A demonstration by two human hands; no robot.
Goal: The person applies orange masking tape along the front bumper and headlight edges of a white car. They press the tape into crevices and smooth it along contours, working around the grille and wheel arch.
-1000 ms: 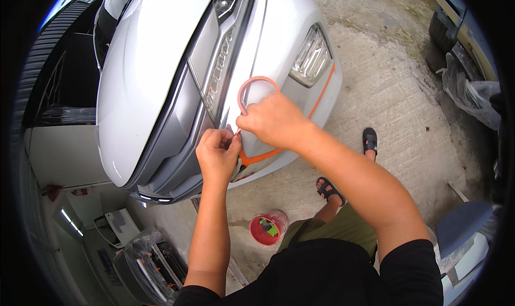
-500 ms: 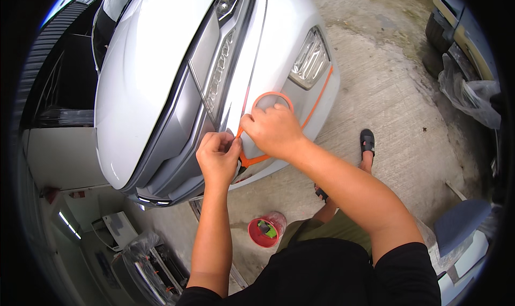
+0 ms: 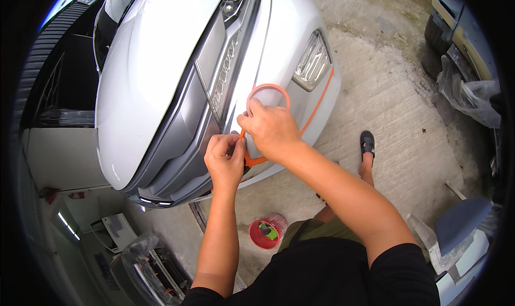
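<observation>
We see both bare hands meeting over the right part of the car's (image 3: 145, 75) front end. Our right hand (image 3: 273, 129) grasps the orange roll (image 3: 268, 86), its fingers curled around the near side of the ring, which stands out on the far side of the knuckles above the bumper (image 3: 300, 99). A short orange strip (image 3: 242, 134) runs between the two hands. Our left hand (image 3: 225, 160) is just to the left and nearer, thumb and forefinger pinched together on the strip's near end, though the fingertips partly hide that hold.

To the right of the roll, an orange line (image 3: 318, 103) runs along the bumper toward the far right, passing near the lamp (image 3: 313, 62). An orange band (image 3: 256, 161) lies just right of the left fingertips. We find a red bucket (image 3: 279, 220) on the concrete floor (image 3: 397, 102), near us, with something green inside. A dark sandal (image 3: 367, 143) is to the right, and clear plastic (image 3: 464, 97) hangs farther right.
</observation>
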